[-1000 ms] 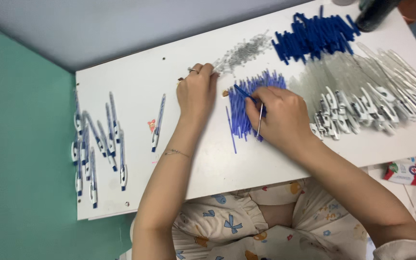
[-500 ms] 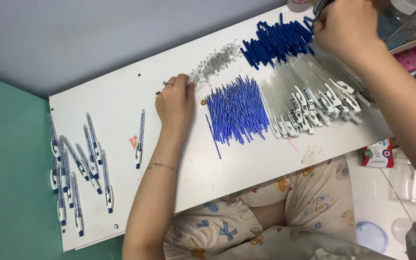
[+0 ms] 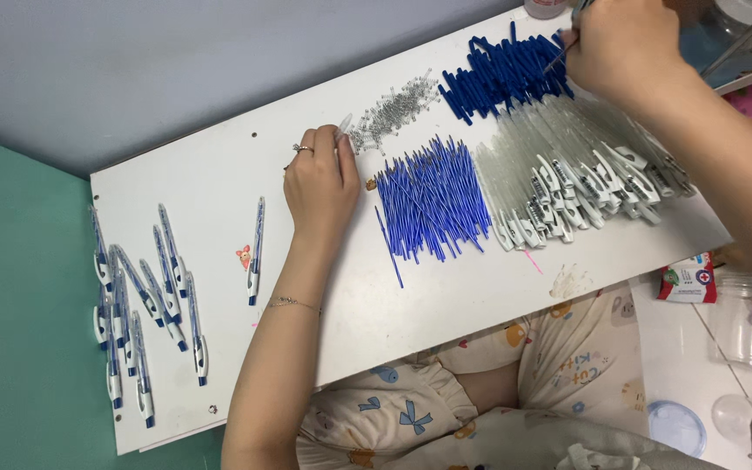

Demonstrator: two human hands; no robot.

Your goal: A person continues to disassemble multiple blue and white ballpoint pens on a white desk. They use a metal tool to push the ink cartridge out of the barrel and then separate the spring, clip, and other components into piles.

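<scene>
Matt white board [image 3: 219, 200]; clear plastic barrels [image 3: 567, 165]; springs [image 3: 393, 109], seemingly metal.

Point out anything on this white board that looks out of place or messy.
One blue refill lies apart from the refill pile, slanting off its lower left edge. One finished pen lies alone, away from the pen group at the left end. A brownish stain marks the board's near edge.

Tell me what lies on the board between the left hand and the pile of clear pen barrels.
In the head view, a heap of thin blue refills lies between the left hand and the clear pen barrels, on the white board.
</scene>
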